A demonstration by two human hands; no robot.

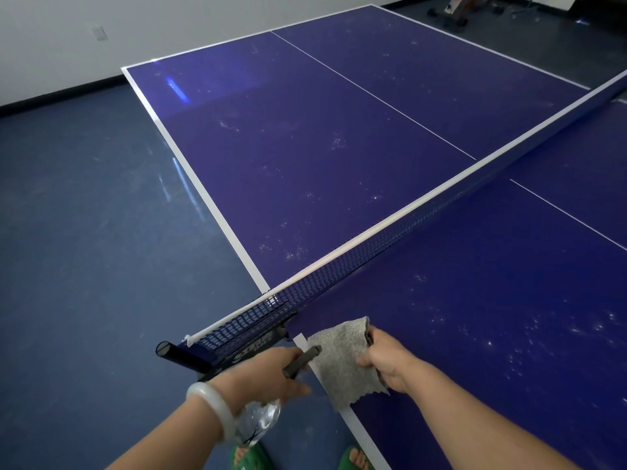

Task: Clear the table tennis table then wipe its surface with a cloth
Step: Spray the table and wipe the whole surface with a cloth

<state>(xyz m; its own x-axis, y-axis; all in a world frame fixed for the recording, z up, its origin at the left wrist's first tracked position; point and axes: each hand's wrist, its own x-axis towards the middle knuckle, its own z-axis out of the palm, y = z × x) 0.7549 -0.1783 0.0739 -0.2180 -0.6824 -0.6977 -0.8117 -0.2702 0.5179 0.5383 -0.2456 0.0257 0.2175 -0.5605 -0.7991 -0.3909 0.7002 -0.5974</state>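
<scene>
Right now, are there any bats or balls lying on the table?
No, the blue table shows only pale smudges and the net.

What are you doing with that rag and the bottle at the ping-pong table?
A person is cleaning the table tennis table. The left hand grips a clear spray bottle, and the right hand holds a grey cloth at the table's near edge by the net. Pale specks dot the blue top.

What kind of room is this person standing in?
Probably a games or sports room: a blue table tennis table with a net fills it, the floor is smooth blue, and what looks like exercise gear stands at the far wall.
</scene>
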